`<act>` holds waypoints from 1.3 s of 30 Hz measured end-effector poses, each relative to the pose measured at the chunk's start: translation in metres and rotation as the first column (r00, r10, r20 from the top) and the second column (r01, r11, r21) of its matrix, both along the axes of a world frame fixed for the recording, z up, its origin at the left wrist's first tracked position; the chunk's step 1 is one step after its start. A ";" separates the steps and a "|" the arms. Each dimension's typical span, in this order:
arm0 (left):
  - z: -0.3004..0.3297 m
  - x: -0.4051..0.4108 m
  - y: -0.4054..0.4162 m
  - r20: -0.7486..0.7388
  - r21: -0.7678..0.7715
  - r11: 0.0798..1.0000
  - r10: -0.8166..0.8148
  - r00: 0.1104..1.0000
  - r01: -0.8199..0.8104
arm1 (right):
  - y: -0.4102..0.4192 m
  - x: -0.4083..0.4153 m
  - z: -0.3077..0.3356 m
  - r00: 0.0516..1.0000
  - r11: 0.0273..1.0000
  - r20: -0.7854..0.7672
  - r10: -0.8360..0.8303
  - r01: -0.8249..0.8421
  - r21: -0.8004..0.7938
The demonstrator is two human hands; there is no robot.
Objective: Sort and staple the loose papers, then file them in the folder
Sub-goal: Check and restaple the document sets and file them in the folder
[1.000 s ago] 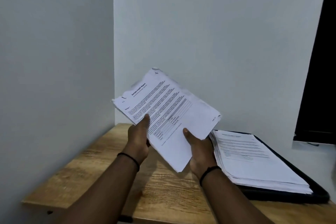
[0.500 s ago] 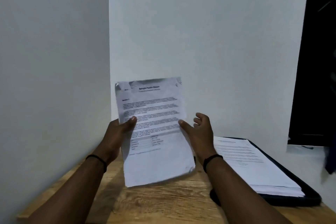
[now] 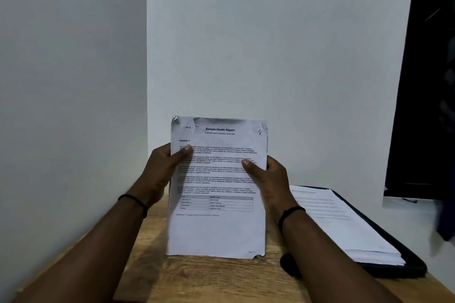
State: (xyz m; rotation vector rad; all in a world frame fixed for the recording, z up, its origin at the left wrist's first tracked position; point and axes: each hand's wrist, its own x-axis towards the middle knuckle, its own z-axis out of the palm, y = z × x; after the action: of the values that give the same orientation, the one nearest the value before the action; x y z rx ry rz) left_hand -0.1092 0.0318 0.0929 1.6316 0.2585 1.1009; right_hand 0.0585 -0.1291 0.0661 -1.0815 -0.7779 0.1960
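A set of printed sheets [image 3: 216, 229], headed "Sample Health Report", stands upright over the wooden table, its bottom edge at or just above the tabletop. My left hand [image 3: 162, 170] grips its left edge with the thumb on the front. My right hand [image 3: 268, 177] grips the right edge, thumb also on the front. The top corners are crumpled. To the right lies an open black folder [image 3: 403, 261] with a thick stack of papers [image 3: 344, 229] on it.
The wooden table [image 3: 209, 280] sits in a corner of white walls, one close on the left and one behind. A small dark object [image 3: 289, 265] lies under my right forearm. A dark opening is at the far right.
The sheets have swung from a tilt to upright and square to me. My right hand, loose beside the sheets half a second ago, now grips the right edge.
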 end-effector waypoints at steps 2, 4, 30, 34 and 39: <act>0.001 0.003 0.001 -0.004 0.003 1.000 0.021 1.000 -0.021 | 0.001 0.000 0.000 1.000 1.000 0.010 0.003 -0.003 0.004; 0.002 0.005 0.004 -0.005 -0.006 1.000 0.021 1.000 -0.022 | 0.003 0.002 0.001 0.999 1.000 0.036 0.004 -0.004 0.001; -0.116 0.002 0.104 -0.069 -0.701 0.708 -0.196 0.978 0.092 | 0.128 0.025 -0.043 0.608 0.626 0.792 0.054 0.598 -0.501; -0.120 0.014 0.107 -0.007 -0.701 0.710 -0.100 0.995 0.066 | 0.155 -0.014 -0.058 0.458 0.687 0.883 -0.104 0.675 -0.269; -0.122 0.013 0.114 0.132 -0.773 0.613 -0.094 0.987 0.162 | 0.169 -0.058 -0.080 0.275 0.744 0.924 -0.265 0.668 0.014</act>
State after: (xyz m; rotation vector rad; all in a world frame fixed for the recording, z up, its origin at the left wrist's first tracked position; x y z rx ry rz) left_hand -0.0966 0.1459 -0.0292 0.7858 0.4861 0.7587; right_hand 0.0004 0.0395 -0.0136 -1.8017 -1.3436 -0.9239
